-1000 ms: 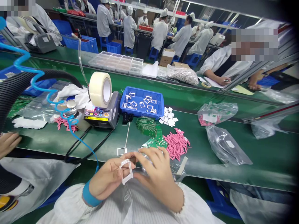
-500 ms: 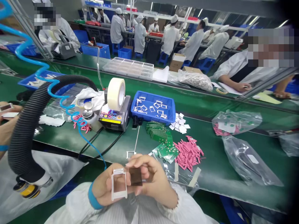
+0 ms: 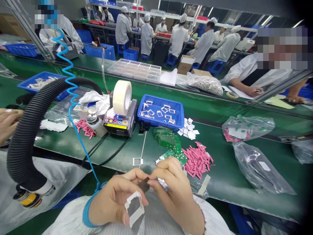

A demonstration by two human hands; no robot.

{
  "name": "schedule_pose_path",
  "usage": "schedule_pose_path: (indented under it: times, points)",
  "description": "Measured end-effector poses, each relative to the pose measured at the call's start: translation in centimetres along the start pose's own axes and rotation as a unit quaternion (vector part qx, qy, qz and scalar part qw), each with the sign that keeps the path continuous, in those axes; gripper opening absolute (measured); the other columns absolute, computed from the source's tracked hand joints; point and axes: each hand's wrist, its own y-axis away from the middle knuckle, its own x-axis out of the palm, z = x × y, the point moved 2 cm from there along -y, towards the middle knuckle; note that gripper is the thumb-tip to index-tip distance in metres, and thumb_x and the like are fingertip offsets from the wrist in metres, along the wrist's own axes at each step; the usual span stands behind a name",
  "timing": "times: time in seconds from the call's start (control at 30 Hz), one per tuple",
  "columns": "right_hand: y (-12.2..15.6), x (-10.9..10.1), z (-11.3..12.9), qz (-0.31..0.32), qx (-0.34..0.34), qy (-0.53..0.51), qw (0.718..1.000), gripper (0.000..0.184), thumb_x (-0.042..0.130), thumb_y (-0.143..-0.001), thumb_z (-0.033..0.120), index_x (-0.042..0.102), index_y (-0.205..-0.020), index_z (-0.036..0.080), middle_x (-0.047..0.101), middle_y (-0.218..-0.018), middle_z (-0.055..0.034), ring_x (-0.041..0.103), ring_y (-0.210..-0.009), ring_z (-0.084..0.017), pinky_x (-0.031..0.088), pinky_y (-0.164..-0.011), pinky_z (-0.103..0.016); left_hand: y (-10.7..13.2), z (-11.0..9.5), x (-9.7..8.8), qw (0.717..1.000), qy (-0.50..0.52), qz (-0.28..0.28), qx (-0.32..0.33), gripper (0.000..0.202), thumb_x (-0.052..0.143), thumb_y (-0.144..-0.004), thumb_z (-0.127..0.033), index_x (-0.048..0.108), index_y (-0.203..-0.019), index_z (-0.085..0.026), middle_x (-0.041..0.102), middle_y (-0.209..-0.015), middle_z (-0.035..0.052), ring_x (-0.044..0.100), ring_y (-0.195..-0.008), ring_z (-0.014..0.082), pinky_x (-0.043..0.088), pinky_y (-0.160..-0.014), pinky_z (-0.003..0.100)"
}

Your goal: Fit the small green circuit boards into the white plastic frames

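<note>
My left hand [image 3: 116, 202] holds a white rectangular frame [image 3: 134, 209] low at the bottom of the view, tilted, with its open middle showing. My right hand [image 3: 174, 192] pinches a small dark square sheet [image 3: 144, 185] between its fingertips, seen nearly edge-on. The sheet is just above the frame, and the two are apart. A blue wrist strap [image 3: 90, 209] circles my left wrist, with a blue coiled cord [image 3: 73, 94] rising from it. A crumpled silvery foil piece [image 3: 162, 184] lies under my right fingers.
On the green belt stand a blue tray of white frames [image 3: 160, 112], a tape dispenser [image 3: 119, 120], green circuit boards [image 3: 171, 147], pink pieces [image 3: 197, 160] and plastic bags [image 3: 261, 169]. A black corrugated hose [image 3: 24, 140] arcs at left, beside a co-worker's hand [image 3: 8, 124].
The dark sheet has turned nearly edge-on in my right fingertips. The white frame has tilted and dropped lower in my left hand. The view has barely shifted, and the blue cord has swung.
</note>
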Motion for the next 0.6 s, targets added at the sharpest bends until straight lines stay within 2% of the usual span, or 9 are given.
schedule_pose_path:
  times: [0.1,0.27,0.6]
  points:
    - [0.1,0.2,0.1,-0.035,-0.003,0.024,0.999,0.009,0.054,-0.082,0.013,0.056,-0.076,0.020,0.053,-0.070,0.0003,0.047,-0.069,-0.014,0.036,-0.065,-0.032,-0.1,-0.3,0.2,1.000,-0.017,-0.002,0.000,0.039,0.068,-0.058,-0.055,0.074,-0.083,-0.026,0.049,-0.103,0.0079,0.049,-0.097,0.0247,0.034,-0.088,0.039]
    - [0.1,0.1,0.3,-0.061,-0.020,0.028,0.998,0.013,0.052,-0.081,0.010,0.057,-0.074,0.020,0.054,-0.067,0.0010,0.047,-0.067,-0.013,0.038,-0.069,-0.034,-0.2,-0.6,0.7,1.000,-0.023,-0.004,-0.003,0.037,0.068,-0.059,-0.053,0.074,-0.084,-0.026,0.049,-0.101,0.0078,0.047,-0.097,0.0240,0.035,-0.087,0.037]
    - [0.6,0.7,-1.1,0.016,0.039,0.003,0.999,0.015,0.048,-0.086,0.016,0.054,-0.073,0.020,0.054,-0.071,0.0010,0.048,-0.071,-0.014,0.034,-0.068,-0.031,-0.5,0.3,0.5,1.000,-0.014,0.002,-0.015,0.038,0.068,-0.061,-0.052,0.073,-0.084,-0.024,0.044,-0.096,0.0067,0.046,-0.091,0.0227,0.036,-0.085,0.040]
